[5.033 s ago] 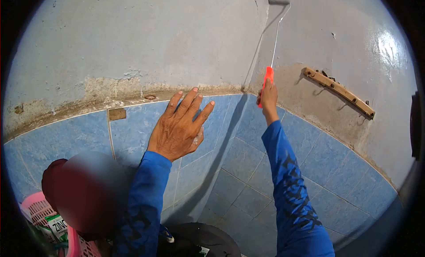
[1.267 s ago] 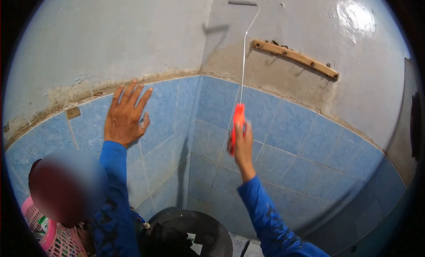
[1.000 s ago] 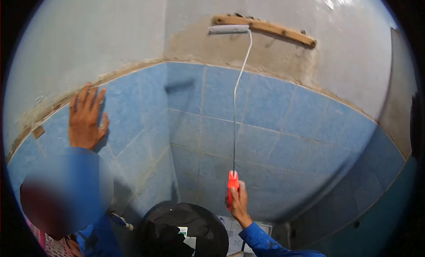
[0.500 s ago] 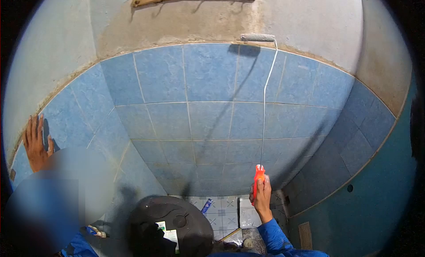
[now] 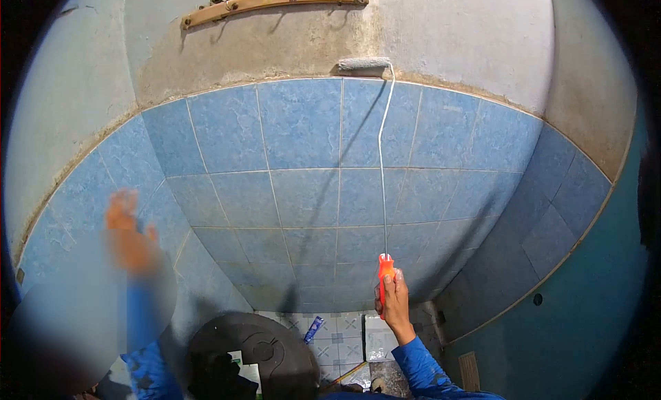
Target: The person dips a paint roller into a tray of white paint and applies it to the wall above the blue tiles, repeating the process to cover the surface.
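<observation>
My right hand [image 5: 394,300] grips the red-orange handle of a paint roller [image 5: 383,152] with a long thin white frame. Its light, paint-coated sleeve [image 5: 365,65] lies along the unpainted brown wall strip [image 5: 289,52], just above the top edge of the blue tiles [image 5: 303,124]. The sleeve's shadow sits close beneath it; firm contact cannot be made out. At the left, my left hand [image 5: 127,231] is raised in front of the tiled side wall, smeared by motion. Its fingers point up with the thumb apart, and nothing shows in it.
A wooden hook rail [image 5: 275,6] is fixed on the wall above. Below stands a dark round lid [image 5: 275,345] with papers on it. A white paint tray [image 5: 379,338] and a blue tube [image 5: 313,329] lie on the tiled floor. A blurred patch covers the lower left.
My left hand has come off the left wall and moved right. The roller sleeve has shifted left along the wall and closer to its shadow. The view has shifted slightly.
</observation>
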The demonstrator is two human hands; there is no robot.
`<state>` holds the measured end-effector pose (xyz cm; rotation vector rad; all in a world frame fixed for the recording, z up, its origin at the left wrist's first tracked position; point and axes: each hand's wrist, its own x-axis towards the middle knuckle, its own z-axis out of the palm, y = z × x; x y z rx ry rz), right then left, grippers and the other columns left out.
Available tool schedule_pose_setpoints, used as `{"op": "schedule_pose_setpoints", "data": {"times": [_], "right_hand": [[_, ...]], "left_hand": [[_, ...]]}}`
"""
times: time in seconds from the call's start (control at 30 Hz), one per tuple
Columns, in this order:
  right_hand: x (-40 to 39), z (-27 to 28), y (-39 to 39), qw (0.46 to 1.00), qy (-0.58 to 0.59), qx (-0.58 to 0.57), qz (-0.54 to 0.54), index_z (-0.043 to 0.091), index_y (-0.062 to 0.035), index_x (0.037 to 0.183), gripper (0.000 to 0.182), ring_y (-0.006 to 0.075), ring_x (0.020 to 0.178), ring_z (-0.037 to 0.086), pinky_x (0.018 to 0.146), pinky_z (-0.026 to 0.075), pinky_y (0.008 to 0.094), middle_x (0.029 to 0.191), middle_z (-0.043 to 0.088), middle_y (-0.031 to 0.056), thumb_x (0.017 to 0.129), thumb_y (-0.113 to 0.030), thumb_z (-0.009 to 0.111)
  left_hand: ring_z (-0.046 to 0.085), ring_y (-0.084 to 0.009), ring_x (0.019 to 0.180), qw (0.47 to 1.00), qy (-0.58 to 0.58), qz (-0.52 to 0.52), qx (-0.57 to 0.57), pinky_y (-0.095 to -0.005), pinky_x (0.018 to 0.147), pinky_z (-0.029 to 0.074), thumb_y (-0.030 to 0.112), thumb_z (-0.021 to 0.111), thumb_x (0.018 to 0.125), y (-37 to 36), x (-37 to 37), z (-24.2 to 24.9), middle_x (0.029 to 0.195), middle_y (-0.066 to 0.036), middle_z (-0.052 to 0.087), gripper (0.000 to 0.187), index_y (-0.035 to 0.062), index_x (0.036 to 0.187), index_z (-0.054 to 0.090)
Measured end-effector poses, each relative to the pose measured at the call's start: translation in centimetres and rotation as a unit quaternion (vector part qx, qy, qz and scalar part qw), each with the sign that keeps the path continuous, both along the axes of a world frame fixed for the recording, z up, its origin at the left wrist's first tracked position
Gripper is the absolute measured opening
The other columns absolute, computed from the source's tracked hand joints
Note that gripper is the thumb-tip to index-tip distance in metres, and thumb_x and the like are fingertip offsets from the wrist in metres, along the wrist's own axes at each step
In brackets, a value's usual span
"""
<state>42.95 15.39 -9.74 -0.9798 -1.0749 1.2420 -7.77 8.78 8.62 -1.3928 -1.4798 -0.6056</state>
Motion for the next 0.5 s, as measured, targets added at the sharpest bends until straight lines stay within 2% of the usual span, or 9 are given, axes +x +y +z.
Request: {"op": "schedule_pose_setpoints", "data": {"times": [0.1, 0.17, 0.23, 0.3, 0.4, 0.5], "right_hand": [[0.4, -0.2, 0.6, 1.0, -0.015, 0.022, 0.002, 0.046, -0.012, 0.102, 0.024, 0.0072, 0.045, 0.044, 0.04, 0.035, 0.023, 0.065, 0.049, -0.0006, 0.104, -0.036, 0.048], [0.4, -0.9, 0.9, 0.997, -0.055, 0.035, -0.031, 0.047, -0.0112, 0.103, 0.026, 0.008, 0.045, 0.044, 0.04, 0.034, 0.0241, 0.065, 0.05, -0.0002, 0.103, -0.037, 0.048], [0.2, -0.1, 1.1, 0.998, -0.055, 0.028, -0.027, 0.047, -0.0108, 0.104, 0.026, 0.0081, 0.045, 0.044, 0.04, 0.034, 0.0245, 0.064, 0.049, -0.0002, 0.103, -0.037, 0.048], [0.0, 0.9, 2.5, 0.995, -0.073, 0.055, -0.033, 0.046, -0.0102, 0.102, 0.027, 0.0084, 0.044, 0.044, 0.04, 0.034, 0.0249, 0.062, 0.048, -0.0001, 0.104, -0.037, 0.046], [-0.6, 5.3, 3.4, 0.995, -0.061, 0.081, -0.008, 0.045, -0.0106, 0.099, 0.027, 0.0087, 0.043, 0.044, 0.039, 0.034, 0.0253, 0.061, 0.048, 0.0001, 0.104, -0.038, 0.045], [-1.4, 5.9, 3.8, 0.996, -0.05, 0.074, -0.007, 0.044, -0.011, 0.097, 0.028, 0.0092, 0.043, 0.044, 0.038, 0.034, 0.0258, 0.06, 0.048, 0.0005, 0.105, -0.038, 0.045]], "left_hand": [[0.024, -0.0348, 0.148, 0.989, -0.065, -0.115, -0.068, -0.0518, 0.12, 0.017, 0.025, 0.067, 0.079, 6.2, 7.7, -2.1, 0.156, -0.013, 0.035, 0.078, 0.016, 0.151, 0.039], [0.022, -0.0354, 0.148, 0.98, -0.082, -0.14, -0.118, -0.0525, 0.12, 0.018, 0.028, 0.067, 0.08, 9.4, 11.5, -3.0, 0.158, -0.012, 0.031, 0.081, 0.0172, 0.153, 0.034], [0.021, -0.0348, 0.149, 0.972, -0.099, -0.161, -0.136, -0.0504, 0.12, 0.018, 0.026, 0.069, 0.079, 11.8, 15.4, -3.6, 0.159, -0.013, 0.029, 0.085, 0.016, 0.154, 0.031], [0.021, -0.0353, 0.149, 0.963, -0.118, -0.196, -0.144, -0.0499, 0.12, 0.018, 0.027, 0.069, 0.08, 13.2, 18.7, -3.9, 0.159, -0.013, 0.028, 0.085, 0.0159, 0.155, 0.03], [0.021, -0.0361, 0.148, 0.941, -0.151, -0.258, -0.159, -0.0488, 0.12, 0.019, 0.028, 0.07, 0.081, 13.7, 23.4, -4.9, 0.16, -0.013, 0.027, 0.085, 0.0144, 0.155, 0.028], [0.022, -0.0375, 0.148, 0.914, -0.198, -0.311, -0.171, -0.0478, 0.12, 0.021, 0.027, 0.07, 0.083, 13.0, 27.0, -6.4, 0.159, -0.015, 0.028, 0.085, 0.011, 0.155, 0.027]]}}
